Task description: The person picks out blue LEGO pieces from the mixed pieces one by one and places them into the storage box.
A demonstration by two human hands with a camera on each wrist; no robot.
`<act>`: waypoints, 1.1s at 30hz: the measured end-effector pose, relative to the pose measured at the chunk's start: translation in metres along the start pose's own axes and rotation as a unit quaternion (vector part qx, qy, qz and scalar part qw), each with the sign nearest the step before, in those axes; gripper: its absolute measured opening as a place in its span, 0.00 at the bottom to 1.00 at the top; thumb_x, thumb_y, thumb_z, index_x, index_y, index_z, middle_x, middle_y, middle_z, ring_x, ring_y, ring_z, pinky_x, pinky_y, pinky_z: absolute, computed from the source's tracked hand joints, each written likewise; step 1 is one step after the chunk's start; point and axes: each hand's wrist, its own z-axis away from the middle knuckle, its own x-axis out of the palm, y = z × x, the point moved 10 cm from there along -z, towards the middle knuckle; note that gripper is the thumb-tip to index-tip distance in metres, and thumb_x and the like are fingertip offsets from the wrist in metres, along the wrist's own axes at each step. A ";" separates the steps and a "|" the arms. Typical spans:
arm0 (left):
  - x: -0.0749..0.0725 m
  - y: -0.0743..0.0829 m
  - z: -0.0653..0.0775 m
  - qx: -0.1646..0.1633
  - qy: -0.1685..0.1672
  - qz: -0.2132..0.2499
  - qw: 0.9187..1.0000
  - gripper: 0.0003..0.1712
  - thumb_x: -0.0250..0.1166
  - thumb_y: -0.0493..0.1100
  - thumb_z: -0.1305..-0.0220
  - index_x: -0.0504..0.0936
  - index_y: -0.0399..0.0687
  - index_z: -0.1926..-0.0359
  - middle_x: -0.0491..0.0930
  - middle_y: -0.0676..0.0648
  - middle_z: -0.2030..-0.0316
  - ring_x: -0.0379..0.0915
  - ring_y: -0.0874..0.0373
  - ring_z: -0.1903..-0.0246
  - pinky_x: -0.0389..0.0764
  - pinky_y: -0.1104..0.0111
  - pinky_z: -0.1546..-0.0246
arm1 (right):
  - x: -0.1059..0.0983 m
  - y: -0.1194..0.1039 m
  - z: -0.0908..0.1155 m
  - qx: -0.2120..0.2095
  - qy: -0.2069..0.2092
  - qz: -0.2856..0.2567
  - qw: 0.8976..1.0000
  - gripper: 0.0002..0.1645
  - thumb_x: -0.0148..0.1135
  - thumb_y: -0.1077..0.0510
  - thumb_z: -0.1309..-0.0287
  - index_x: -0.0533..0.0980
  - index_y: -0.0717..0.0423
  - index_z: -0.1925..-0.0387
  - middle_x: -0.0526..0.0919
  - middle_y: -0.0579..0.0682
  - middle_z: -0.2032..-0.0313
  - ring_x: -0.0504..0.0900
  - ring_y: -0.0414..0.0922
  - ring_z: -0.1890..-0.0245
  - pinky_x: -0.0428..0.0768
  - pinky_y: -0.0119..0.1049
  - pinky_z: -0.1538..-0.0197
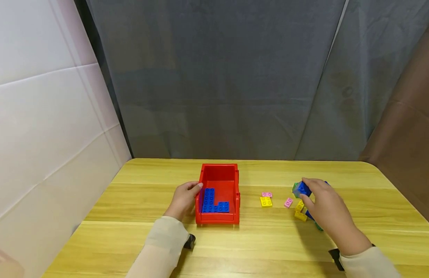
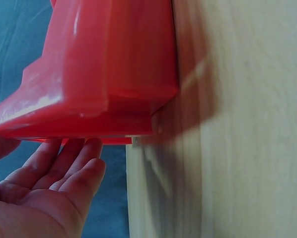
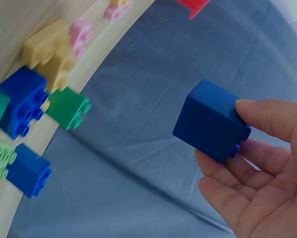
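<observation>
On the table's middle stands a red bin (image 1: 218, 219), its left wall held by my left hand (image 1: 182, 199), thumb at the rim and fingers outside. Several blue bricks (image 1: 209, 199) lie inside along the bin's left and near sides, studs up. To the right, my right hand (image 1: 328, 204) pinches a blue toy brick (image 3: 208, 121) between thumb and fingers. That brick is raised above the table, over the loose bricks, with its studs towards the palm in the right wrist view.
Below the right hand lie loose yellow bricks (image 1: 299, 216), a green brick (image 3: 68, 108), and more blue bricks (image 3: 23, 101). Between them and the bin are a yellow brick (image 1: 266, 202) and pink bricks (image 1: 288, 202). A grey curtain (image 1: 218, 85) hangs behind the wooden table (image 1: 159, 170).
</observation>
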 end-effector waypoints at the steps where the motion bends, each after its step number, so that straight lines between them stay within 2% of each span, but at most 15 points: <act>1: 0.000 0.000 0.000 -0.001 0.000 0.001 1.000 0.24 0.56 0.48 0.29 0.74 0.38 0.39 0.74 0.36 0.41 0.68 0.42 0.42 0.70 0.50 0.39 | 0.000 -0.003 0.000 -0.005 0.002 0.000 1.000 0.29 0.65 0.63 0.42 0.70 0.69 0.40 0.74 0.68 0.44 0.74 0.66 0.46 0.75 0.62 0.48; 14: 0.000 0.001 0.001 0.004 -0.003 -0.004 1.000 0.24 0.56 0.48 0.29 0.74 0.37 0.39 0.74 0.36 0.42 0.68 0.41 0.42 0.69 0.49 0.38 | 0.003 -0.031 -0.005 -0.030 -0.003 -0.011 0.999 0.31 0.67 0.62 0.43 0.71 0.66 0.39 0.75 0.66 0.43 0.75 0.64 0.44 0.76 0.60 0.47; 24: 0.000 0.000 0.002 -0.008 -0.003 -0.006 1.000 0.24 0.56 0.49 0.29 0.74 0.38 0.39 0.73 0.36 0.41 0.67 0.41 0.41 0.70 0.49 0.39 | 0.006 -0.052 -0.008 -0.062 0.015 -0.018 0.998 0.29 0.69 0.63 0.46 0.74 0.66 0.42 0.78 0.63 0.47 0.77 0.60 0.46 0.79 0.55 0.50; 33: 0.001 0.000 0.003 -0.011 -0.004 0.001 1.000 0.24 0.56 0.48 0.29 0.73 0.38 0.38 0.73 0.36 0.41 0.67 0.40 0.40 0.69 0.49 0.38 | 0.013 -0.074 -0.013 -0.086 0.009 -0.022 0.996 0.29 0.70 0.62 0.46 0.75 0.64 0.42 0.79 0.60 0.47 0.78 0.57 0.47 0.81 0.51 0.50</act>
